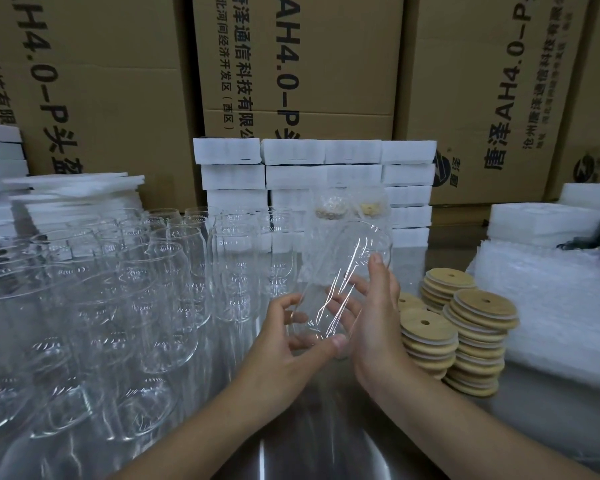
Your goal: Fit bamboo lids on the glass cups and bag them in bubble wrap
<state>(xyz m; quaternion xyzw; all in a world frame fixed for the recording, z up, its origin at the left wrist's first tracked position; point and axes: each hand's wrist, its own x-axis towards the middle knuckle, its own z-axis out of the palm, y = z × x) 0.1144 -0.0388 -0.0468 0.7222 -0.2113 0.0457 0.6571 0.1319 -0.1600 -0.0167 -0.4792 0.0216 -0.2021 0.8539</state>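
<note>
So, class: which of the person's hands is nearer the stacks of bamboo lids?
Right. The right hand holds the glass cup just beside the bamboo lids; the left hand grips the cup's base on the far side.

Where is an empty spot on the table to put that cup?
Bare steel table lies near the front, between the crowd of glass cups on the left and the bamboo lid stacks on the right. A smaller strip sits behind the lids, before the foam blocks. Bubble wrap fills the far right.
</note>
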